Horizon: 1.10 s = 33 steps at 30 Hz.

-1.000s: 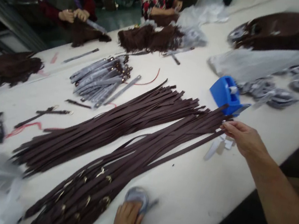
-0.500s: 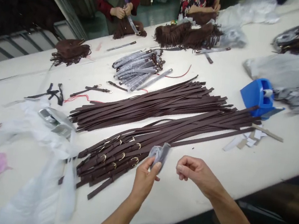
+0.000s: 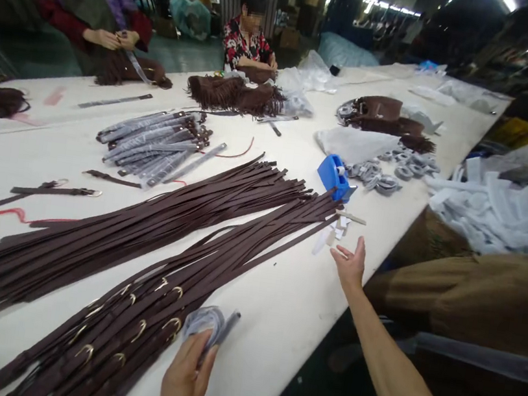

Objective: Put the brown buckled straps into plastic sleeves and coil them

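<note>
Pinched in my left hand [image 3: 189, 371] is a coiled strap in clear plastic wrap [image 3: 205, 322], with one end sticking up beside the coil. The hand is just right of the brown buckled straps [image 3: 146, 299], which lie in a bundle with gold-coloured buckles. My right hand [image 3: 350, 262] reaches out over the table with fingers spread and nothing in it. Small white and beige paper scraps [image 3: 338, 227] lie just beyond its fingertips. Behind them stands a blue tape dispenser [image 3: 331, 171], close to the far ends of the straps.
Another bundle of brown straps [image 3: 142, 227] lies farther left. Beyond it are plastic-wrapped straps [image 3: 151, 143] and fringed brown pieces [image 3: 234, 94]. Grey wrapped coils [image 3: 380, 175] sit past the dispenser. Two people work across the table [image 3: 275, 331]. White strips [image 3: 502, 212] fill a sack at right.
The view has swung right. My right hand has moved away from my left, reaching forward toward the paper scraps, and its fingers have spread. My left hand still holds the coiled strap.
</note>
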### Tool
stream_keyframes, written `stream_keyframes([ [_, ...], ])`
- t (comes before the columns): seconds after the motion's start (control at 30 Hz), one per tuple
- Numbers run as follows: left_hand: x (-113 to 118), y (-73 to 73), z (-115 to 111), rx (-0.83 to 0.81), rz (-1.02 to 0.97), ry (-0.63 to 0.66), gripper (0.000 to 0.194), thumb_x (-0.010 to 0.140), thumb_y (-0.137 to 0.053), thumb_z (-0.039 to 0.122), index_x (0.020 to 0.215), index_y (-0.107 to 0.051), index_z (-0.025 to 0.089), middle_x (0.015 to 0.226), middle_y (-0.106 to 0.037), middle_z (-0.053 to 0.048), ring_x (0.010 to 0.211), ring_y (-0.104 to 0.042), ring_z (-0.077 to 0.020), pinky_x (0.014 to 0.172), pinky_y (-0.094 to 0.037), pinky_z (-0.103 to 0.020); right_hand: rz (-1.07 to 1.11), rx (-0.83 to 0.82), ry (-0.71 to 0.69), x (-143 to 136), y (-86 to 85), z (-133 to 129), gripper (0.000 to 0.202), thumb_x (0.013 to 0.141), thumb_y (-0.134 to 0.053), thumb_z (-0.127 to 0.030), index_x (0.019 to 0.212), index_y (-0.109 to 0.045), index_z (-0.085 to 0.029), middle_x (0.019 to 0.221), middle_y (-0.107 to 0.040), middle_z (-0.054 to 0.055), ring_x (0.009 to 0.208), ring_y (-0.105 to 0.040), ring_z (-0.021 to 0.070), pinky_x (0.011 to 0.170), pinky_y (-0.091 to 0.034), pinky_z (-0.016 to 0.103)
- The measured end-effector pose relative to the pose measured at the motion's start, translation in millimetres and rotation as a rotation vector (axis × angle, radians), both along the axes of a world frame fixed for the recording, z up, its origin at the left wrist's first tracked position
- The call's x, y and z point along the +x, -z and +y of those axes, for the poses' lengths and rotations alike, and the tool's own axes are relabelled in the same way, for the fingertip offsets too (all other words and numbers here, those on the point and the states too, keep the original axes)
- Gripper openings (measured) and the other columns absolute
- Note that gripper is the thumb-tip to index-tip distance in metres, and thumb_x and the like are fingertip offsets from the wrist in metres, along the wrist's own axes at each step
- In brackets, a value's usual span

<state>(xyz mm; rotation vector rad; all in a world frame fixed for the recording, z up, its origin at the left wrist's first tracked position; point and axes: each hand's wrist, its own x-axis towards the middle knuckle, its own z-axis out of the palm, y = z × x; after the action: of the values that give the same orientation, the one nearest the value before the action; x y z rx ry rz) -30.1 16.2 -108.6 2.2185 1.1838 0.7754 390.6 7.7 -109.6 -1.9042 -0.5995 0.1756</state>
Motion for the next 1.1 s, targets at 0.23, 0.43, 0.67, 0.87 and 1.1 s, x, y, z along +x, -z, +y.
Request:
stream_keyframes([
  [0.23, -1.4, 19.1, -7.7, 0.008, 0.081, -0.003, 0.030, 0.081, -0.056, 0.029, 0.107, -0.058, 0.014, 0.101, -0.064, -0.013, 0.092, -0.063, -0.0231, 0.078, -0.054, -0.030, -0.147, -0.155, 0.016, 12.7, 43.8, 38.0, 0.104, 0.061, -0.069, -0.038, 0.142, -0.007, -0.022, 0.142, -0.020, 0.019, 0.088, -0.057, 0.0235, 0.081, -0.046, 0.043],
  [0.43, 22.0, -0.7, -3.4, -0.349, -0.022, -0.126, 0.033, 0.077, -0.059, 0.036, 0.102, -0.063, 0.015, 0.103, -0.063, -0.012, 0.096, -0.060, -0.0263, 0.081, -0.053, -0.036, -0.219, -0.411, 0.072, 16.3, 45.0, 46.0, 0.080, 0.070, -0.055, -0.018, 0.141, -0.020, -0.021, 0.114, -0.056, 0.013, 0.097, -0.054, 0.0294, 0.082, -0.041, 0.044],
  [0.67, 56.9, -58.8, 19.9, -1.113, -0.557, -0.481, 0.042, 0.073, -0.063, 0.041, 0.105, -0.060, 0.014, 0.096, -0.062, -0.008, 0.080, -0.057, -0.0180, 0.050, -0.054, -0.023, 0.104, -0.185, 0.074, -28.3, 17.0, 8.6, 0.089, 0.073, -0.053, -0.021, 0.142, 0.005, -0.019, 0.089, -0.063, 0.003, 0.068, -0.058, 0.0149, 0.068, -0.049, 0.031],
  [0.87, 63.1, -87.9, 29.3, -1.250, -0.951, -0.398, 0.035, 0.072, -0.066, 0.034, 0.100, -0.061, 0.013, 0.105, -0.060, -0.011, 0.082, -0.058, -0.0176, 0.044, -0.053, -0.021, 1.244, 0.156, -0.460, -158.9, -55.5, -3.9, 0.093, 0.064, -0.071, -0.015, 0.139, -0.017, -0.029, 0.084, -0.062, -0.001, 0.059, -0.053, 0.0076, 0.051, -0.044, 0.017],
  [1.1, 38.6, -94.1, 16.9, -1.182, -1.036, -0.221, 0.029, 0.077, -0.061, 0.030, 0.102, -0.061, 0.014, 0.098, -0.061, -0.008, 0.077, -0.056, -0.0149, 0.045, -0.050, -0.019, 1.560, 0.106, -0.498, -226.5, -86.3, -14.1, 0.086, 0.065, -0.070, -0.010, 0.135, -0.022, -0.024, 0.077, -0.061, -0.001, 0.057, -0.054, 0.0068, 0.048, -0.044, 0.014],
])
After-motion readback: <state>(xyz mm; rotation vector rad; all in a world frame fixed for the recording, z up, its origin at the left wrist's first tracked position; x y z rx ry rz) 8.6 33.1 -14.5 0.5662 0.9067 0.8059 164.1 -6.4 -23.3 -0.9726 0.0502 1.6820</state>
